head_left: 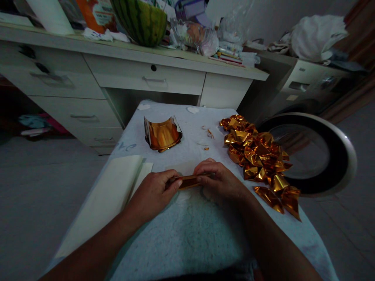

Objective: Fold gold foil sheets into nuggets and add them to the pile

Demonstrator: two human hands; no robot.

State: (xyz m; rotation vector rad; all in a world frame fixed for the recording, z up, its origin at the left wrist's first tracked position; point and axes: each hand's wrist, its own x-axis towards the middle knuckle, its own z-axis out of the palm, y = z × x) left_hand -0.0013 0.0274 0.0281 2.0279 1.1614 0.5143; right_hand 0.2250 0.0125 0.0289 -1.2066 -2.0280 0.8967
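Observation:
Between my two hands, low over the table, is a narrow folded strip of shiny gold foil paper. My left hand pinches its left end with thumb and fingers. At the right end, my right hand grips the strip, the fingers curled over it. Beyond my left hand stands a curved stack of gold foil sheets. To the right lies a heap of folded gold foil pieces, several of them overlapping. Pale paper sheets lie beside my left forearm.
A pale cloth covers the table. Small gold scraps lie near its far side. Behind it is a white desk with drawers, carrying a cut watermelon. At right, a washing machine's round door hangs open beside the table.

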